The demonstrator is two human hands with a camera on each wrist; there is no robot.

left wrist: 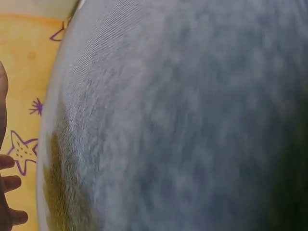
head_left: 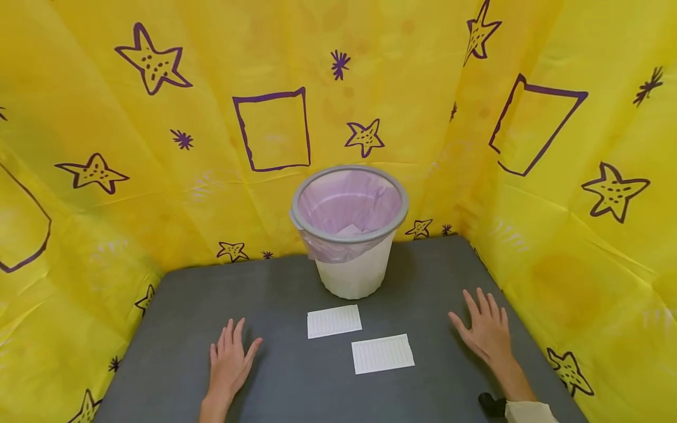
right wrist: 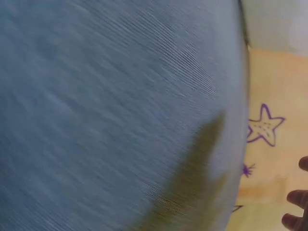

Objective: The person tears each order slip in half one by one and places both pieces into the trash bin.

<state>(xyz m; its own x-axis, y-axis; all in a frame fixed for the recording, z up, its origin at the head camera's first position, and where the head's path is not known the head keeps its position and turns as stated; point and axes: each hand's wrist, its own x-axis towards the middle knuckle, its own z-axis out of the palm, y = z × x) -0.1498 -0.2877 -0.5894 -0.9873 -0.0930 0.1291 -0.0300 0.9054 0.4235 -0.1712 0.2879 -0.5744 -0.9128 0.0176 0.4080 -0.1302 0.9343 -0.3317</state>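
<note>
Two white lined paper slips lie flat on the dark grey table (head_left: pixel 285 388). The farther slip (head_left: pixel 334 321) is just in front of a waste bin; the nearer slip (head_left: pixel 383 353) lies to its right and closer to me. The white waste bin (head_left: pixel 351 276) has a grey rim and a pinkish liner, with a pale piece of paper inside. My left hand (head_left: pixel 230 358) is left of the slips, fingers extended and holding nothing. Off to the right of them is my right hand (head_left: pixel 483 332), fingers spread, also with nothing in it. Fingertips (left wrist: pixel 10 183) show at the left wrist view's edge.
A yellow curtain (head_left: pixel 206 194) with purple stars and outlined shapes encloses the back and both sides of the table. A black strap-like device (head_left: pixel 492 405) sits by the right wrist, next to a light sleeve (head_left: pixel 529 412).
</note>
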